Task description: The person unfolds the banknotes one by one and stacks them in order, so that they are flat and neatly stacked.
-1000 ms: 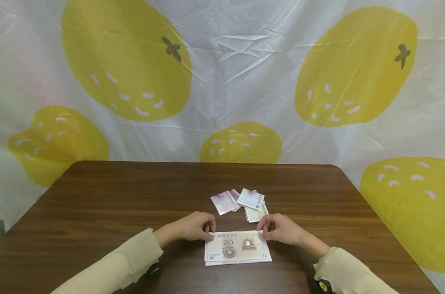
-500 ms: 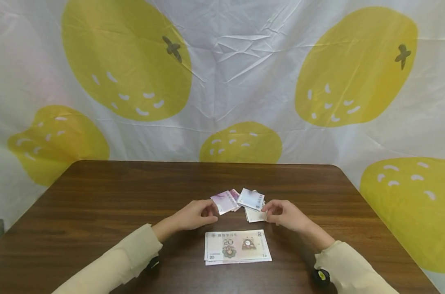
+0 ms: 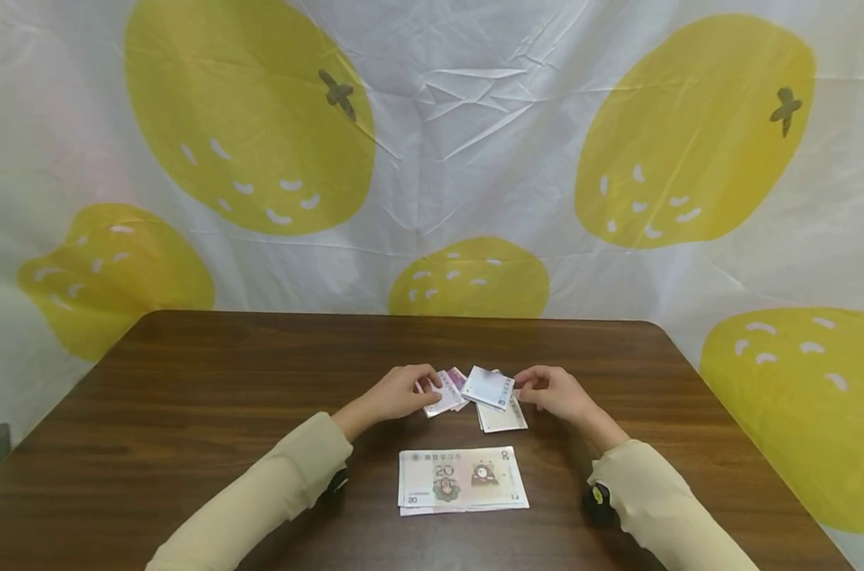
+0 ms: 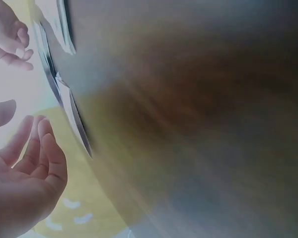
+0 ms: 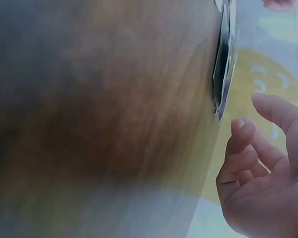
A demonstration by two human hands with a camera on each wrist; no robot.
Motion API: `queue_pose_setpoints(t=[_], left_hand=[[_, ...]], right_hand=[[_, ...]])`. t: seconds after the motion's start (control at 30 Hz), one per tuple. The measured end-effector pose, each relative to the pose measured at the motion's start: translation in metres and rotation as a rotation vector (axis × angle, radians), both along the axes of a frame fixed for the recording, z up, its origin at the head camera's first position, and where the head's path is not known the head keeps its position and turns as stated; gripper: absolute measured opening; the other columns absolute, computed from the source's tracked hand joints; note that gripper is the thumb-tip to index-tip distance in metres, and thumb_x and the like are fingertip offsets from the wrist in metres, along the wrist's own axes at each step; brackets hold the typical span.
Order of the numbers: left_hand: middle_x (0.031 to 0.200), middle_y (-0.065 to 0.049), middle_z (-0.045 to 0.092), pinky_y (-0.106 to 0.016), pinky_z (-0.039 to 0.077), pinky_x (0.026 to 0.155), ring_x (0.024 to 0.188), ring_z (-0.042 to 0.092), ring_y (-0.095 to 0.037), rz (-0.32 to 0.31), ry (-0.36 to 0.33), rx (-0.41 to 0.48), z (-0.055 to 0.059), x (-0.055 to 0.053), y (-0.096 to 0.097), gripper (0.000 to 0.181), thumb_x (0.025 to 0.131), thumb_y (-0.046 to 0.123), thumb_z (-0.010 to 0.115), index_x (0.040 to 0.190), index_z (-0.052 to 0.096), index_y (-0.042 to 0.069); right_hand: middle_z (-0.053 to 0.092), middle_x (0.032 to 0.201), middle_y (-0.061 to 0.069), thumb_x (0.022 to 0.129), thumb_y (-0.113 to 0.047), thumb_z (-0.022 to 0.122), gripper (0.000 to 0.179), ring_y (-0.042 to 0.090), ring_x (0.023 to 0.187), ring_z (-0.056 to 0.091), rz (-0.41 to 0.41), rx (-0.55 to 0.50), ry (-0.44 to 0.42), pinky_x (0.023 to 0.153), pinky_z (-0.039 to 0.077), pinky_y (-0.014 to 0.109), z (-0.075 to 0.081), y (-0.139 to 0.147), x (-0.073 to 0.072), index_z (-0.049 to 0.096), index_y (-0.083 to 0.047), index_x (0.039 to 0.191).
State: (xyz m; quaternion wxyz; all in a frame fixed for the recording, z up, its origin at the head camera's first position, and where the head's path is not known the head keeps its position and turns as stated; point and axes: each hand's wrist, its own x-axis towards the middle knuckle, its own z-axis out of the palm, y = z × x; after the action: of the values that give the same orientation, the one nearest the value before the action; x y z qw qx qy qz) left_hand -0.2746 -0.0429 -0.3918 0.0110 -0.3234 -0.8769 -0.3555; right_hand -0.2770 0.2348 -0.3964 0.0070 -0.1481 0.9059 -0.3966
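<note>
Left hand [image 3: 401,391]: thumb and fingers parted, holding nothing; purple note [image 3: 444,399] at fingertips, rightward.
Right hand [image 3: 559,392]: loosely curled, empty; blue note [image 3: 489,386] just leftward.
Both notes: between hands, beyond flat note [image 3: 463,479].

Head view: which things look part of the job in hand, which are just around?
Likely the job:
purple notes, by the left hand
bluish notes, by the right hand
pale notes, partly under the bluish ones
flat notes marked 20, nearer the person

Just around:
brown table
fruit-print backdrop
</note>
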Motion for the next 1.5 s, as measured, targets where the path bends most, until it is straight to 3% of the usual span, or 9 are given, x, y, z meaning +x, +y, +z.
queue_pose_setpoints(t=[0.47, 0.8, 0.9, 1.07, 1.13, 1.2, 1.33, 1.43, 1.5], left_hand=[[0.067, 0.0, 0.055, -0.024, 0.039, 0.057, 0.061, 0.048, -0.012, 0.062, 0.005, -0.123, 0.004, -0.013, 0.033, 0.017, 0.078, 0.015, 0.065, 0.09, 0.062, 0.003], [0.074, -0.001, 0.056, -0.028, 0.04, 0.062, 0.068, 0.049, -0.016, 0.151, -0.058, -0.182, -0.002, -0.018, 0.041, 0.023, 0.075, 0.026, 0.069, 0.086, 0.061, 0.008], [0.077, -0.001, 0.056, -0.031, 0.04, 0.065, 0.072, 0.05, -0.017, 0.148, -0.055, -0.213, -0.012, -0.027, 0.043, 0.027, 0.075, 0.033, 0.068, 0.088, 0.062, 0.01], [0.076, 0.003, 0.056, -0.028, 0.04, 0.063, 0.07, 0.05, -0.013, 0.094, -0.009, -0.199, -0.054, -0.063, 0.044, 0.034, 0.072, 0.046, 0.067, 0.088, 0.064, 0.017], [0.075, 0.004, 0.056, -0.028, 0.04, 0.062, 0.07, 0.05, -0.012, 0.08, -0.06, -0.179, -0.057, -0.067, 0.045, 0.032, 0.072, 0.045, 0.068, 0.088, 0.065, 0.017], [0.078, 0.003, 0.057, -0.029, 0.042, 0.067, 0.074, 0.052, -0.013, 0.096, -0.137, -0.196, -0.042, -0.057, 0.045, 0.03, 0.072, 0.038, 0.07, 0.092, 0.065, 0.016], [0.078, 0.004, 0.057, -0.028, 0.041, 0.067, 0.073, 0.051, -0.012, 0.076, -0.104, -0.168, -0.04, -0.055, 0.044, 0.026, 0.073, 0.036, 0.07, 0.088, 0.066, 0.016], [0.082, 0.004, 0.06, -0.029, 0.041, 0.07, 0.076, 0.052, -0.014, 0.081, -0.086, -0.172, -0.045, -0.06, 0.043, 0.023, 0.074, 0.034, 0.069, 0.089, 0.067, 0.017], [0.082, 0.004, 0.06, -0.028, 0.041, 0.067, 0.075, 0.053, -0.013, 0.076, -0.055, -0.15, -0.062, -0.073, 0.044, 0.019, 0.075, 0.032, 0.069, 0.088, 0.068, 0.017]], right_hand=[[0.054, 0.075, 0.003, 0.074, -0.02, 0.069, 0.033, 0.012, 0.052, 0.05, -0.029, 0.163, 0.022, 0.052, 0.039, 0.028, -0.003, -0.007, -0.013, 0.062, 0.001, 0.099], [0.057, 0.081, 0.005, 0.072, -0.023, 0.07, 0.037, 0.021, 0.078, 0.05, -0.035, 0.247, 0.055, 0.069, 0.04, 0.035, -0.004, -0.01, -0.014, 0.063, 0.001, 0.098], [0.057, 0.081, 0.006, 0.07, -0.023, 0.072, 0.04, 0.022, 0.079, 0.05, -0.02, 0.271, 0.079, 0.07, 0.04, 0.037, -0.006, -0.011, -0.016, 0.062, 0.003, 0.099], [0.056, 0.079, 0.007, 0.067, -0.02, 0.075, 0.04, 0.022, 0.077, 0.051, -0.002, 0.28, 0.096, 0.068, 0.041, 0.036, -0.007, -0.013, -0.017, 0.06, 0.004, 0.095], [0.056, 0.079, 0.007, 0.066, -0.018, 0.076, 0.038, 0.022, 0.075, 0.051, -0.005, 0.268, 0.094, 0.068, 0.041, 0.036, -0.006, -0.013, -0.016, 0.059, 0.003, 0.093], [0.055, 0.078, 0.007, 0.066, -0.016, 0.076, 0.035, 0.021, 0.074, 0.05, -0.016, 0.25, 0.092, 0.067, 0.04, 0.035, -0.006, -0.013, -0.016, 0.056, 0.001, 0.09], [0.053, 0.075, 0.005, 0.067, -0.011, 0.073, 0.028, 0.019, 0.07, 0.048, -0.035, 0.192, 0.09, 0.064, 0.038, 0.032, -0.006, -0.014, -0.015, 0.053, -0.003, 0.085], [0.051, 0.072, 0.003, 0.07, -0.01, 0.071, 0.023, 0.017, 0.067, 0.046, -0.026, 0.135, 0.09, 0.061, 0.036, 0.03, -0.004, -0.014, -0.014, 0.053, -0.004, 0.083], [0.051, 0.071, 0.002, 0.071, -0.008, 0.07, 0.02, 0.016, 0.066, 0.046, -0.012, 0.082, 0.081, 0.06, 0.036, 0.029, -0.003, -0.015, -0.013, 0.054, -0.002, 0.082]])
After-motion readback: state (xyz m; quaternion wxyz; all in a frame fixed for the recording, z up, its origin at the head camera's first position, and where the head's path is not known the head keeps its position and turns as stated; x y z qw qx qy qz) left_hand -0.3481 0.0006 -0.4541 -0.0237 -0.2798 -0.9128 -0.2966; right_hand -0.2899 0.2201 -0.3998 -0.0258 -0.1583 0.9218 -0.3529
